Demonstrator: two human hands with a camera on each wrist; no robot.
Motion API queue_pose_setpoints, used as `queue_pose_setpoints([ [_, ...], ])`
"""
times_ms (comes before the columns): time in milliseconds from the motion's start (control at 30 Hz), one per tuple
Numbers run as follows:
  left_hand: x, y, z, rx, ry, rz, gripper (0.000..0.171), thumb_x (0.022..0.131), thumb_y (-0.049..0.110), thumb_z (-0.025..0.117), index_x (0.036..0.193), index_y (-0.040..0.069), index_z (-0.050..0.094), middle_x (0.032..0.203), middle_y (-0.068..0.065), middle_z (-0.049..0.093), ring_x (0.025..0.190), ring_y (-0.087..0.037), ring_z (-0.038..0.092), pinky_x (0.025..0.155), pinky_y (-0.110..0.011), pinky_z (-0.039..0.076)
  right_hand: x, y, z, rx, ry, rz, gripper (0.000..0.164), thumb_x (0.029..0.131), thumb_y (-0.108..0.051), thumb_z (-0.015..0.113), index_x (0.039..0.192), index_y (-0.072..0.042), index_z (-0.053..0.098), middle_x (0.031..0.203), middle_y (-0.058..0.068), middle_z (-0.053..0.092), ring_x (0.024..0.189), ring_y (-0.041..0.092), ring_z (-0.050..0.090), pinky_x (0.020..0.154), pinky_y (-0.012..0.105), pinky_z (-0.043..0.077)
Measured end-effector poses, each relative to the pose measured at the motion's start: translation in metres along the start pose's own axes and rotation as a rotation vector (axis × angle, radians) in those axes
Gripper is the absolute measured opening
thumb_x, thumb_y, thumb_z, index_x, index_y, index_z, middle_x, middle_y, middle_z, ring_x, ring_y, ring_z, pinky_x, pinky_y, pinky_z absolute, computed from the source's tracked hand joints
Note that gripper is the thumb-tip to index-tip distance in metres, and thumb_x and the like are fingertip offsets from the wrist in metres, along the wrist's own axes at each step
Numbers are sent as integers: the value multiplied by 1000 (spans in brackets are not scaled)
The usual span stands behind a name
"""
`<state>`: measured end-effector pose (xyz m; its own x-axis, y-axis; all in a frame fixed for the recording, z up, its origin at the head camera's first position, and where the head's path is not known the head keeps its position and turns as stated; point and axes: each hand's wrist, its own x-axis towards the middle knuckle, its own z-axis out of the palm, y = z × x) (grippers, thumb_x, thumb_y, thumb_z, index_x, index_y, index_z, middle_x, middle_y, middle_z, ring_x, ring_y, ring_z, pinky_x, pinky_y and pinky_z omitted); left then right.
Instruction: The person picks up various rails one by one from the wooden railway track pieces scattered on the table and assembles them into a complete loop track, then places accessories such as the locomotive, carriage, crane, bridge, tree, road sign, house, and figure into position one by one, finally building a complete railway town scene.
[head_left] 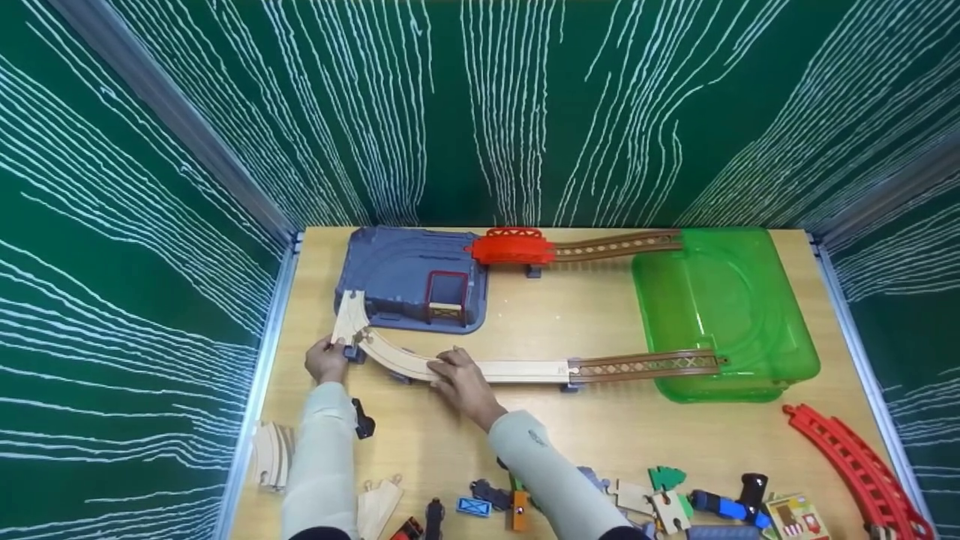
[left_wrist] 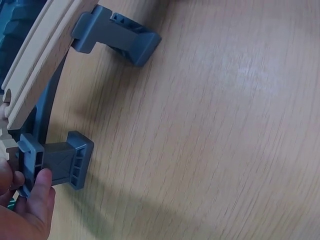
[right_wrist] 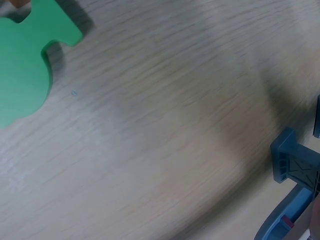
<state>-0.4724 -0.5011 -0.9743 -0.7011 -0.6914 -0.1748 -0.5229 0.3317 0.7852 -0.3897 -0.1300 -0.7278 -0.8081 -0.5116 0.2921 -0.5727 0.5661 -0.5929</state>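
Observation:
In the head view my left hand (head_left: 327, 360) is at the lower end of a wooden switch track (head_left: 349, 319). Its thumb and fingers pinch the top of a grey-blue track support (left_wrist: 55, 162), which stands upright under that track. A curved wooden track (head_left: 397, 358) runs from the switch track to a straight wooden track (head_left: 525, 371). My right hand (head_left: 465, 382) rests over the joint of these two, fingers lying across the top. Another support (left_wrist: 120, 35) carries the curved track. In the right wrist view only a sliver of that hand shows beside a support (right_wrist: 297, 160).
A grey-blue molded base (head_left: 397, 262) stands at the back left, a green bin (head_left: 735, 300) at the right. A red bridge (head_left: 514, 246) and brown tracks (head_left: 645, 364) link into the loop. Loose trains, a green tree (head_left: 666, 477) and red tracks (head_left: 855, 457) lie in front.

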Motion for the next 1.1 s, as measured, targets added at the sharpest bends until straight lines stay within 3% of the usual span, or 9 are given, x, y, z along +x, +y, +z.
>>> queue_pose_setpoints([
  [167,-51,65,-35,4,32,6,21,71,29,72,90,22,72,84,4,68,86,-17,60,76,-23,43,-1,-1,-1,1,-2,-10,32,79,-22,64,107,-7,63,105,7,57,100,19,48,102,36,28],
  [267,-66,83,-47,-54,20,27,20,68,26,74,88,22,72,81,6,68,82,-13,60,74,-17,41,-1,0,0,-2,15,-26,31,78,-21,65,106,-7,64,104,7,57,99,19,48,101,37,28],
  [467,-58,68,-36,-46,31,15,26,70,29,72,95,19,71,92,-3,67,96,-25,58,87,-31,41,-1,2,3,-5,48,-48,31,77,-21,66,105,-8,64,104,8,57,99,20,49,101,37,29],
  [533,-49,54,-26,-22,92,52,23,66,30,74,88,24,72,85,-1,68,89,-25,60,79,-32,43,-1,3,3,-5,55,-46,31,78,-21,66,105,-8,64,104,8,57,99,20,49,101,36,29],
  [600,-44,46,-23,-20,83,64,23,67,35,73,88,26,71,86,1,68,90,-25,60,81,-34,44,-1,3,4,-10,56,-47,31,78,-21,65,106,-8,64,104,7,57,100,19,48,102,35,28],
  [700,-48,50,-26,1,87,64,23,70,30,72,91,23,71,89,0,68,91,-26,59,81,-34,43,0,3,4,-10,59,-54,31,78,-22,65,106,-8,64,105,7,56,100,19,48,102,34,27],
  [800,-62,71,-38,-4,57,39,24,71,24,71,95,17,71,93,-4,67,95,-27,58,83,-33,42,0,4,5,-6,67,-62,31,77,-21,66,105,-8,64,104,7,56,101,20,48,102,34,28],
  [967,-90,112,-57,73,69,82,21,71,24,69,90,14,70,85,-4,67,85,-29,58,73,-33,43,1,4,5,10,87,-82,31,76,-17,68,105,-6,64,104,9,57,100,21,49,101,35,29],
  [1100,-129,174,-83,119,-84,6,31,81,23,57,107,6,60,103,-14,61,97,-33,53,83,-39,40,0,5,6,21,96,-93,32,74,-16,69,105,-6,64,103,10,57,99,21,49,100,37,30],
])
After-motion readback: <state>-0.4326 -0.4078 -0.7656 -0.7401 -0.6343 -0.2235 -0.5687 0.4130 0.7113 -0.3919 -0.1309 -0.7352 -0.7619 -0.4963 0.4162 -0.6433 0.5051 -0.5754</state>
